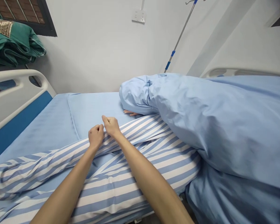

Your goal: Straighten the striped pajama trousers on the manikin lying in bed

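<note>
Both my arms reach out over a hospital bed. My left hand (95, 136) is closed, its fingers pinching the edge of a blue-and-white striped garment (135, 174) worn by a figure lying on the bed. My right hand (111, 125) is closed too, gripping the same striped fabric just to the right of the left hand. A light blue duvet (224, 124) covers the figure's upper part. From under the duvet's edge a hand of the lying figure (130, 113) peeks out onto the blue sheet (60, 124).
A white and blue bed rail (21, 102) runs along the left. Folded green cloth (11, 40) lies at the top left. An IV pole (177, 40) leans by the white wall, with a wall socket (139, 15) above. Another rail (242, 72) shows at the right.
</note>
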Available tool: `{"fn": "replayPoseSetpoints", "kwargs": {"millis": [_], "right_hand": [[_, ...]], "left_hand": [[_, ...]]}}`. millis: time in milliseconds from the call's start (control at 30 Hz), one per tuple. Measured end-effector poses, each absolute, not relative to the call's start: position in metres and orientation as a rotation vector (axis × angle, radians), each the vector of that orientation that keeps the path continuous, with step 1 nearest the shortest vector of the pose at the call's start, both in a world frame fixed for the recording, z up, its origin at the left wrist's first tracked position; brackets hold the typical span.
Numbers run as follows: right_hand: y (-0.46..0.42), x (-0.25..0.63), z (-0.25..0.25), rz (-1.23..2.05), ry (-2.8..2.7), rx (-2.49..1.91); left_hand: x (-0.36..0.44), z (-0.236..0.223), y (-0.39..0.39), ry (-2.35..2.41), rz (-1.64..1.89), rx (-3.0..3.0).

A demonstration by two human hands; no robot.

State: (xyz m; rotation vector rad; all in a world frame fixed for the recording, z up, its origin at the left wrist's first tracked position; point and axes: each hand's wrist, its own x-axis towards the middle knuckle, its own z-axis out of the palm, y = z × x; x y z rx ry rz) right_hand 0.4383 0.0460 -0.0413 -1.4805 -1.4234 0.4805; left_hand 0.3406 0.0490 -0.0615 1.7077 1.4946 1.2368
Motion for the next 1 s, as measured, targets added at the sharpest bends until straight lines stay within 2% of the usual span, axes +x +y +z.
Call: {"fn": "replayPoseSetpoints", "kwargs": {"millis": [300,500,700,867,1000], "right_hand": [[0.042,0.476,-0.051,0.483,-1.382,-1.53],[0.035,0.51,-0.034,0.353,-1.592,-1.546],[0.036,0.536,-0.043,0.448,-1.365,-1.481],[0.037,0.551,-0.031,0.417,-1.4,-1.399],[0.034,0.568,-0.041,0.391,-1.353,-1.425]], "left_hand": [[0.383,-0.055,0.051,1.396,1.315,1.603],[0.399,-0.063,0.05,1.568,1.252,1.644],[0.429,-0.051,0.044,1.418,1.306,1.694],[0.452,-0.053,0.037,1.445,1.263,1.749],[0.468,-0.05,0.043,1.364,1.329,1.665]]}}
